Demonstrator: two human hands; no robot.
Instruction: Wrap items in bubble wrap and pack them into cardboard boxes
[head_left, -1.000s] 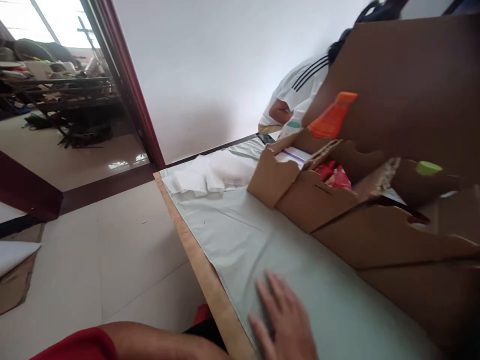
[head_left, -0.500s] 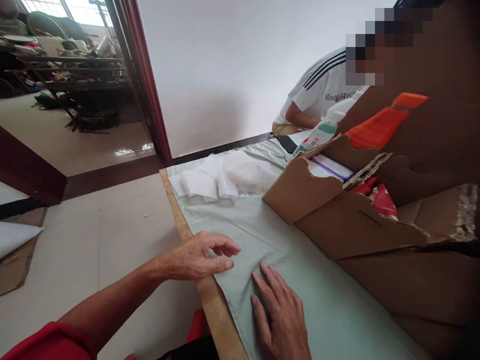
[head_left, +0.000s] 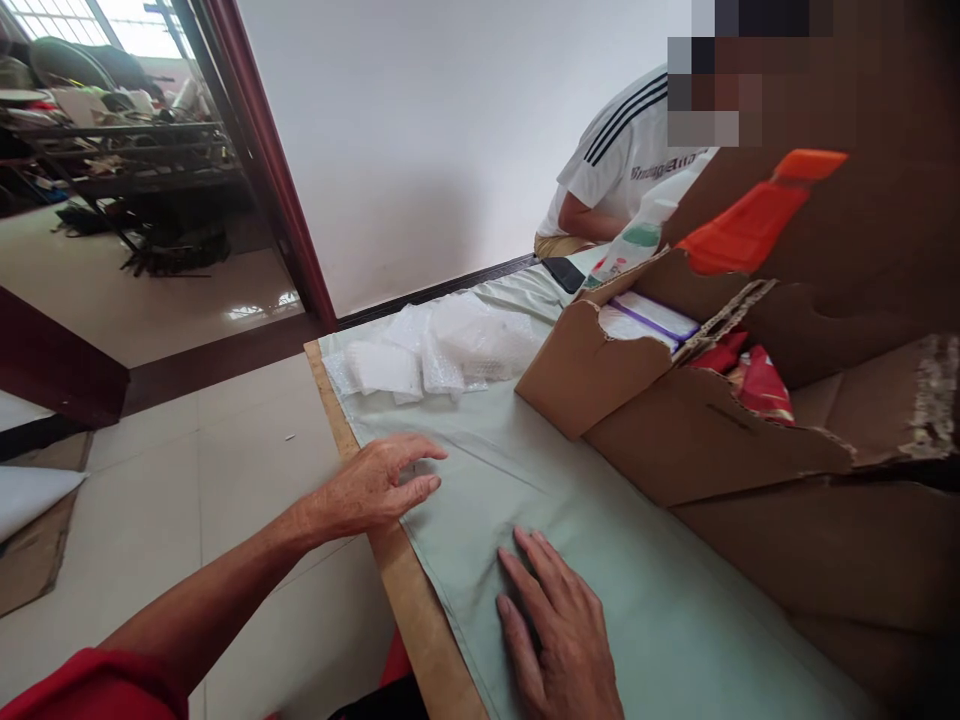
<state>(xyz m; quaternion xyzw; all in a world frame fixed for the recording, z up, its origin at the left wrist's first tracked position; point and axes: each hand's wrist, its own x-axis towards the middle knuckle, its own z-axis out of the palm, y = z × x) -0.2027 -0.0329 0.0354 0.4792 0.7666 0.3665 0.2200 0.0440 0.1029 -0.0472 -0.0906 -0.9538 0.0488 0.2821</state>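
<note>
My left hand [head_left: 379, 483] is over the left edge of the table, thumb and fingers apart, with nothing between them. Palm down, my right hand [head_left: 559, 625] rests on the pale green cloth [head_left: 480, 470] that covers the table, its fingers stretched out and also holding nothing. Beyond my left hand lies a pile of bubble wrap [head_left: 442, 350] at the far end of the cloth. To the right of both hands stands a cardboard box [head_left: 637, 430] with ragged cut edges.
An orange bottle [head_left: 742, 225], a clear bottle [head_left: 634, 240], purple-and-white packs [head_left: 652, 320] and a red packet [head_left: 761, 385] sit in or beside the box. Behind it, a person in a white shirt [head_left: 622, 140] sits near a dark flat object [head_left: 562, 274]. A doorway opens at left.
My left hand has drawn slightly away from my right hand, toward the bubble wrap. The right hand stays on the cloth. The view has shifted a little.
</note>
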